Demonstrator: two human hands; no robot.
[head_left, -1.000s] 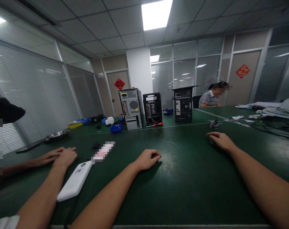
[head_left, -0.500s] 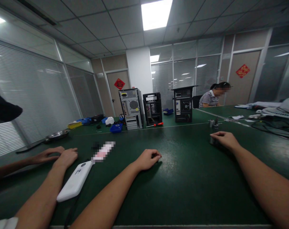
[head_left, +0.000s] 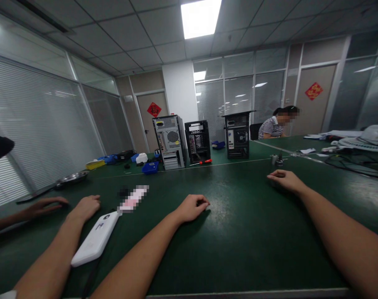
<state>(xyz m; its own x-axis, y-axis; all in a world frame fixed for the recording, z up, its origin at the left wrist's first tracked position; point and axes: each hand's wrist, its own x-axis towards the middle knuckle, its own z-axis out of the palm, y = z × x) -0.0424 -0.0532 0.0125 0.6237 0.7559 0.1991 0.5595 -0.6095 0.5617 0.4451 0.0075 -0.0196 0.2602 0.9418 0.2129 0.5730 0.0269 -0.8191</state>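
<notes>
Near small metal parts (head_left: 279, 161), the right hand (head_left: 286, 181) has edged leftward.

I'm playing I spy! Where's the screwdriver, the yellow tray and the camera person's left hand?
Screwdriver (head_left: 205, 161): head view, on its handle.
Yellow tray (head_left: 95, 165): head view, on its front wall.
Left hand (head_left: 190, 208): head view, on the back of the hand.

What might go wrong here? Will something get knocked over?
Maybe! The right hand is close to some small metal parts, so a careless swing might tip them. The white device lies between the left forearm and another person's arm, so either might bump it.
</notes>
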